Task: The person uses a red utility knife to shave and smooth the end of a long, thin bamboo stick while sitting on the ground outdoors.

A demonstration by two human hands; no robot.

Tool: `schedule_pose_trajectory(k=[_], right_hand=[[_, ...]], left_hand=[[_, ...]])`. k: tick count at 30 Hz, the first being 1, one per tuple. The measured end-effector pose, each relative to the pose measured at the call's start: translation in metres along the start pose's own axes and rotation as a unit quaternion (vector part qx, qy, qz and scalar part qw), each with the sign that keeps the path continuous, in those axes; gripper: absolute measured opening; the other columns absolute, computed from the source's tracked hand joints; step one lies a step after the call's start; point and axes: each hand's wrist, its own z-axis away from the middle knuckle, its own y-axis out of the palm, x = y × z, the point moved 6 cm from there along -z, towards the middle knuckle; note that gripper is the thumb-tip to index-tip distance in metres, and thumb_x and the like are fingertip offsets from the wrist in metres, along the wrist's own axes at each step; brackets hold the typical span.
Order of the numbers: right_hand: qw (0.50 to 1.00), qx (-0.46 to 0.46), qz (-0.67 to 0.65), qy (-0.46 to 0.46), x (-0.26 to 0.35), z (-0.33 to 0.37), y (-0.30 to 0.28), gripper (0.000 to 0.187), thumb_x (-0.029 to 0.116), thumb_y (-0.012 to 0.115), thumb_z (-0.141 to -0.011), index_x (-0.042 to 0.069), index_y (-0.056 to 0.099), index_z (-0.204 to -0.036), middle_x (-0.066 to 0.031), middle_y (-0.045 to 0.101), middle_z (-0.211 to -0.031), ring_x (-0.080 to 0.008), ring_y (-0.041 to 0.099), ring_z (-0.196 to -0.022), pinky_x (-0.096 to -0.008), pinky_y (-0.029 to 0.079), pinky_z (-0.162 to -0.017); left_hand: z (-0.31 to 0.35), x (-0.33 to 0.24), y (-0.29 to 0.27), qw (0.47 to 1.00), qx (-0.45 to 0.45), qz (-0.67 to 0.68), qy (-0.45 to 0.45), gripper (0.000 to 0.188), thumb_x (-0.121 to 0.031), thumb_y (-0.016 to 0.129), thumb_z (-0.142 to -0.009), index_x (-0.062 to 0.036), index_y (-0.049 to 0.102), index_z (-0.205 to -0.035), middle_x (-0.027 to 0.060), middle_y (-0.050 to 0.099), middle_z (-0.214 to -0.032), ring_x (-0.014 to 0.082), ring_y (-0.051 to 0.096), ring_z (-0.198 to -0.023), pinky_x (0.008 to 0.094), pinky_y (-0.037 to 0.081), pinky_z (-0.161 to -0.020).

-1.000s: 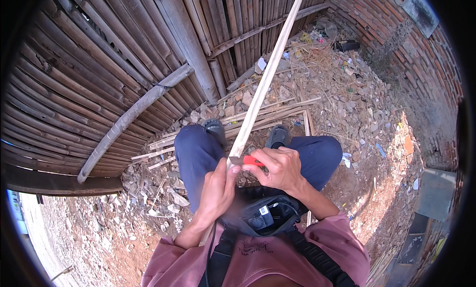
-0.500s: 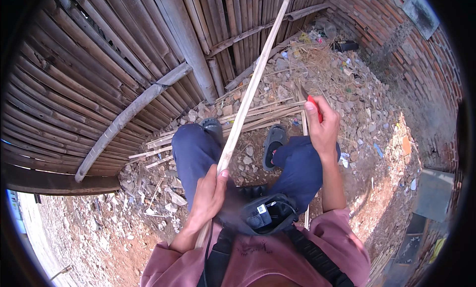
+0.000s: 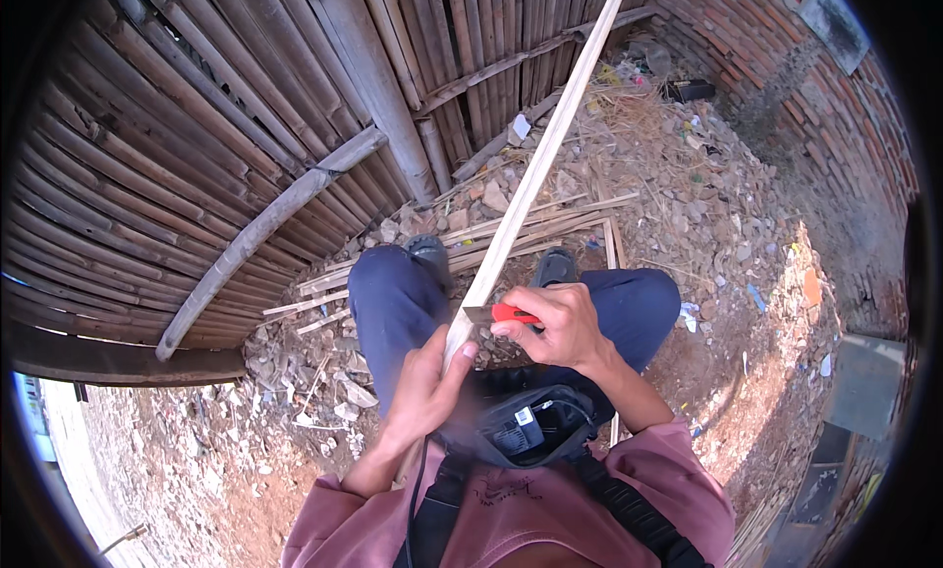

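Note:
A long pale wooden strip [image 3: 535, 170] slants from near my waist up past the top of the view. My left hand [image 3: 424, 383] is closed around its lower part, thumb along the upper face. In my right hand [image 3: 560, 327] is a knife with a red handle [image 3: 513, 314]. Its short dark blade [image 3: 478, 315] lies across the strip just above my left hand and appears to touch it. The strip's lower end is hidden behind my left hand and forearm.
More wooden strips [image 3: 521, 236] lie on the rubble ground [image 3: 678, 205] beyond my feet. A bamboo slat wall [image 3: 196, 175] rises at the left, a brick wall [image 3: 825, 126] at the right. An open black pouch [image 3: 530, 429] sits at my waist.
My right hand has brought the knife down and left, from out over the rubble onto the strip. The strip's far end has swung to the right, still in my left hand.

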Motion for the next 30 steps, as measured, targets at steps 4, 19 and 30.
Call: schedule_pose_trajectory(k=[4,19,30], right_hand=[[0.999,-0.014,0.026,-0.023,-0.001,0.001,0.001,0.037,0.045,0.080,-0.091,0.010,0.070,-0.086,-0.0047,0.069,-0.068,-0.0275,0.067,-0.057,-0.0372,0.048,-0.052],[0.991,-0.069,0.110,-0.038,-0.009,-0.008,-0.005,0.033,0.044,0.081,-0.089,0.013,0.072,-0.085,-0.0016,0.069,-0.070,-0.0222,0.067,-0.056,-0.0342,0.047,-0.052],[0.984,-0.075,0.147,-0.070,-0.009,-0.027,0.001,0.033,0.044,0.081,-0.088,0.013,0.073,-0.085,-0.0012,0.071,-0.072,-0.0213,0.068,-0.058,-0.0340,0.049,-0.054]], left_hand=[[0.001,-0.004,0.001,1.000,0.007,-0.010,-0.006,0.028,-0.025,0.058,-0.109,0.0026,0.060,-0.112,0.0214,0.061,-0.070,0.0383,0.062,-0.061,0.0451,0.046,-0.061],[-0.004,-0.005,-0.005,0.998,-0.005,-0.069,-0.001,0.032,-0.029,0.055,-0.111,0.0032,0.057,-0.106,0.0253,0.060,-0.068,0.0487,0.063,-0.066,0.0508,0.045,-0.061],[-0.008,-0.003,-0.017,0.997,-0.042,-0.059,0.023,0.027,-0.023,0.055,-0.112,0.0022,0.059,-0.106,0.0124,0.053,-0.062,0.0220,0.050,-0.054,0.0408,0.040,-0.055]])
